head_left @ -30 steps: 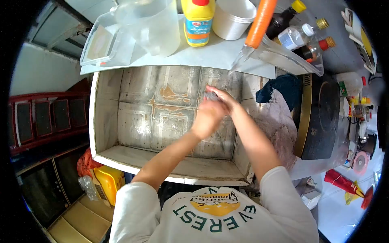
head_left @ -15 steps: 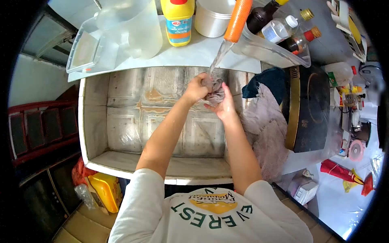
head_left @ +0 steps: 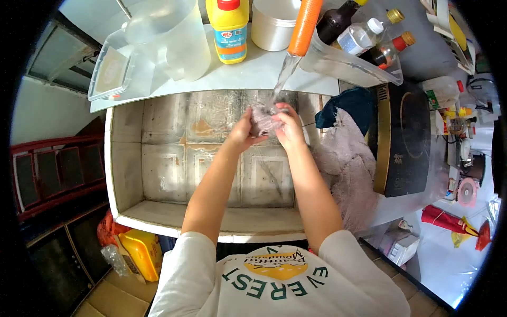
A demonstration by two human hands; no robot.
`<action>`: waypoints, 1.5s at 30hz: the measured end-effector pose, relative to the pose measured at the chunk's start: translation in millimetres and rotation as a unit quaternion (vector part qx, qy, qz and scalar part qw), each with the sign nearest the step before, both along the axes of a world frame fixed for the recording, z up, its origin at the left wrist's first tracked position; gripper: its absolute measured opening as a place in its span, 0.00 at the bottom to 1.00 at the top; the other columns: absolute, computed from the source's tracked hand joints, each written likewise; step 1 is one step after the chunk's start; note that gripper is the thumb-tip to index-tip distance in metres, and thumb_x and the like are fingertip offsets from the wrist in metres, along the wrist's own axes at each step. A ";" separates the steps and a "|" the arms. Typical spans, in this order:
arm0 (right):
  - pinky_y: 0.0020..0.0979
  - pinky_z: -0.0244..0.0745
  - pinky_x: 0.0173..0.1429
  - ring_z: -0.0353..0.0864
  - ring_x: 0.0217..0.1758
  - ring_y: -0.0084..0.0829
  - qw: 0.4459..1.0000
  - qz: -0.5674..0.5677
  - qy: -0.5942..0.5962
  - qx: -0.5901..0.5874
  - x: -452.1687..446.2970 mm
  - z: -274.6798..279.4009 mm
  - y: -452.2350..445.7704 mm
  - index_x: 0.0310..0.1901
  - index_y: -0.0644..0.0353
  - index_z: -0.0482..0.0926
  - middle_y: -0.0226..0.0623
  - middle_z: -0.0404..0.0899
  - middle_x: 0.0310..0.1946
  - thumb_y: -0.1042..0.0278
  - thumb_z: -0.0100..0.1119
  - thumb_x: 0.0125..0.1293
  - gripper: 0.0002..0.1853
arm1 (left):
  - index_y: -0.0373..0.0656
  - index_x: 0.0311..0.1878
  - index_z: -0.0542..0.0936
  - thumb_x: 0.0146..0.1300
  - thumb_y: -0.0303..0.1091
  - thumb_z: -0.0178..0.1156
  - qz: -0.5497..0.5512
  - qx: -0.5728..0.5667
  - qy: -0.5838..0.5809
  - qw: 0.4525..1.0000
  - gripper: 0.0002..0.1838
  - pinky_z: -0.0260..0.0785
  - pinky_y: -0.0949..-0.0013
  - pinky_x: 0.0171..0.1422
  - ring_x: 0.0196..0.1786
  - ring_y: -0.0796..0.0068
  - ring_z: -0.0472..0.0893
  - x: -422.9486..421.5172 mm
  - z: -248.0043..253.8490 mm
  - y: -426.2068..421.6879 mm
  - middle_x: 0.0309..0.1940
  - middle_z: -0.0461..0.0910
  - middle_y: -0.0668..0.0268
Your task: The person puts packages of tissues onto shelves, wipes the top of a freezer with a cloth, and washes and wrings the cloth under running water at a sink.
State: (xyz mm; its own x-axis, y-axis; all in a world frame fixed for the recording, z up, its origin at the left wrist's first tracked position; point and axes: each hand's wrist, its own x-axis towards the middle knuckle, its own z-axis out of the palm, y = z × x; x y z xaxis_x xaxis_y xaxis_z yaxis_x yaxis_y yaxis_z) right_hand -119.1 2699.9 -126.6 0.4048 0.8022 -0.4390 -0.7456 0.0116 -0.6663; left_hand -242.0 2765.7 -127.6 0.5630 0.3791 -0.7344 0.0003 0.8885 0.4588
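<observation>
Water pours from an orange hose (head_left: 305,29) onto a wet greyish-pink cloth (head_left: 262,120), bunched up over the tiled sink (head_left: 211,174). My left hand (head_left: 242,132) grips the cloth from its left side, fingers curled beneath and along it. On the other side my right hand (head_left: 289,127) holds the cloth's right edge, thumb and fingers closed on it under the stream. Part of the cloth is hidden by the fingers and the running water.
A larger pinkish cloth (head_left: 346,164) and a dark teal cloth (head_left: 346,110) lie on the right ledge beside a black cooktop (head_left: 409,142). Along the back shelf stand a clear pitcher (head_left: 179,47), a yellow bottle (head_left: 228,31), a white tub (head_left: 272,26) and a bin (head_left: 338,66) of bottles.
My hands have moved apart and the cloth has opened out between them. My left hand has shifted down and left, off the top of the cloth to its side.
</observation>
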 end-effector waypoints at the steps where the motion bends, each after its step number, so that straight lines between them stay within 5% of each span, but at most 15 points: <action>1: 0.25 0.69 0.42 0.72 0.40 0.28 0.999 -0.028 -0.035 0.013 3.2 5.6 -4.6 0.40 0.59 0.73 0.34 0.71 0.39 0.85 0.52 0.45 0.17 | 0.44 0.50 0.68 0.61 0.42 0.44 -0.008 0.029 -0.041 0.999 0.17 0.71 0.63 0.44 0.41 0.71 0.74 10.3 -10.6 -1.4 0.41 0.74 0.63; 5: 0.32 0.68 0.48 0.69 0.49 0.31 0.997 -0.050 -0.012 -0.057 13.5 20.5 -23.7 0.48 0.53 0.68 0.36 0.68 0.46 0.73 0.58 0.49 0.22 | 0.42 0.32 0.76 0.51 0.31 0.52 0.031 0.179 -0.093 0.979 0.06 0.68 0.75 0.32 0.26 0.76 0.74 38.7 -9.4 -1.4 0.26 0.76 0.65; 7: 0.39 0.68 0.49 0.70 0.49 0.33 0.988 -0.015 0.101 -0.115 13.8 29.3 -23.7 0.51 0.50 0.65 0.36 0.68 0.47 0.56 0.61 0.51 0.25 | 0.41 0.32 0.77 0.51 0.31 0.53 0.022 0.210 -0.074 0.975 0.07 0.67 0.77 0.32 0.27 0.77 0.74 33.4 11.4 -0.5 0.27 0.76 0.65; 10: 0.36 0.70 0.45 0.73 0.46 0.30 0.976 0.062 0.110 -0.176 3.1 13.2 -9.0 0.47 0.51 0.70 0.32 0.73 0.41 0.51 0.59 0.53 0.22 | 0.37 0.38 0.77 0.54 0.32 0.58 -0.001 0.332 -0.007 0.943 0.10 0.66 0.78 0.40 0.37 0.78 0.74 13.0 15.6 -2.0 0.34 0.77 0.65; 12: 0.24 0.72 0.35 0.76 0.34 0.25 0.982 0.120 0.103 -0.098 -7.7 -7.4 5.9 0.37 0.57 0.76 0.30 0.77 0.31 0.62 0.59 0.55 0.10 | 0.36 0.44 0.75 0.54 0.30 0.60 0.063 0.379 -0.011 0.923 0.14 0.65 0.79 0.40 0.38 0.81 0.72 -4.4 16.6 -7.6 0.36 0.75 0.68; 14: 0.29 0.72 0.37 0.76 0.34 0.28 0.978 0.132 0.004 -0.163 -27.0 -35.8 32.6 0.39 0.60 0.75 0.33 0.77 0.32 0.70 0.67 0.45 0.17 | 0.38 0.50 0.72 0.55 0.26 0.58 0.057 0.367 0.029 0.928 0.18 0.64 0.79 0.43 0.38 0.81 0.71 -37.7 3.3 -6.7 0.33 0.72 0.71; 17: 0.27 0.69 0.32 0.75 0.33 0.28 0.975 0.119 -0.120 -0.144 -48.5 -8.4 41.0 0.45 0.61 0.72 0.34 0.75 0.36 0.78 0.66 0.38 0.26 | 0.38 0.49 0.73 0.51 0.25 0.58 0.032 0.553 0.136 0.821 0.19 0.64 0.72 0.47 0.44 0.75 0.71 -78.6 -29.3 -5.8 0.39 0.75 0.65; 20: 0.25 0.69 0.31 0.74 0.31 0.26 0.970 0.173 -0.156 -0.072 -28.9 -16.2 32.7 0.46 0.62 0.71 0.34 0.73 0.38 0.80 0.64 0.41 0.25 | 0.39 0.44 0.76 0.50 0.26 0.58 -0.089 0.579 0.253 0.770 0.15 0.68 0.68 0.43 0.41 0.68 0.76 -83.7 29.7 -5.4 0.36 0.77 0.60; 23: 0.25 0.69 0.33 0.73 0.30 0.23 0.994 0.040 -0.085 -0.050 1.4 -13.6 9.0 0.41 0.63 0.72 0.32 0.73 0.34 0.81 0.62 0.43 0.20 | 0.38 0.40 0.77 0.51 0.27 0.58 -0.113 0.669 0.177 0.713 0.12 0.68 0.67 0.43 0.39 0.64 0.78 -60.2 116.3 3.1 0.34 0.78 0.57; 28: 0.26 0.68 0.29 0.74 0.29 0.23 0.958 0.171 -0.231 -0.007 16.9 -31.2 22.0 0.39 0.63 0.73 0.32 0.75 0.28 0.77 0.64 0.41 0.19 | 0.35 0.37 0.76 0.50 0.25 0.59 -0.109 0.846 0.106 0.512 0.10 0.68 0.70 0.47 0.40 0.65 0.78 8.1 264.7 17.7 0.34 0.78 0.57; 31: 0.23 0.68 0.33 0.75 0.33 0.23 0.952 0.192 -0.236 -0.022 -7.5 2.9 34.9 0.38 0.63 0.75 0.34 0.76 0.30 0.79 0.62 0.41 0.17 | 0.39 0.41 0.73 0.50 0.32 0.59 -0.039 0.910 0.070 0.408 0.14 0.68 0.64 0.33 0.31 0.59 0.76 61.7 315.1 36.2 0.28 0.75 0.58; 40: 0.27 0.74 0.33 0.77 0.30 0.28 0.982 0.121 -0.141 0.037 5.5 22.3 -25.0 0.38 0.62 0.73 0.39 0.77 0.32 0.83 0.60 0.41 0.17 | 0.50 0.41 0.74 0.52 0.50 0.55 -0.099 0.867 0.273 0.404 0.17 0.69 0.59 0.33 0.28 0.59 0.78 57.4 345.5 59.1 0.18 0.76 0.64; 42: 0.27 0.74 0.34 0.77 0.31 0.28 0.979 0.150 -0.135 0.028 8.0 30.7 -38.2 0.36 0.62 0.73 0.39 0.77 0.36 0.84 0.59 0.43 0.15 | 0.49 0.47 0.72 0.53 0.44 0.58 -0.084 0.853 0.244 0.454 0.19 0.66 0.68 0.27 0.21 0.71 0.76 38.6 339.5 58.6 0.16 0.74 0.64; 43: 0.27 0.73 0.35 0.77 0.32 0.28 0.978 0.147 -0.135 0.064 7.9 33.1 -44.1 0.35 0.62 0.73 0.38 0.76 0.37 0.84 0.59 0.43 0.14 | 0.52 0.53 0.69 0.49 0.50 0.60 -0.059 0.853 0.209 0.474 0.27 0.70 0.64 0.36 0.30 0.62 0.79 32.8 324.9 53.1 0.26 0.77 0.62; 45: 0.26 0.72 0.39 0.76 0.35 0.26 0.975 0.151 -0.143 0.080 6.1 48.7 -56.2 0.31 0.61 0.72 0.37 0.75 0.40 0.84 0.60 0.44 0.12 | 0.49 0.61 0.60 0.48 0.46 0.62 -0.004 0.774 0.058 0.631 0.37 0.67 0.64 0.48 0.43 0.66 0.76 13.7 280.4 21.9 0.42 0.74 0.55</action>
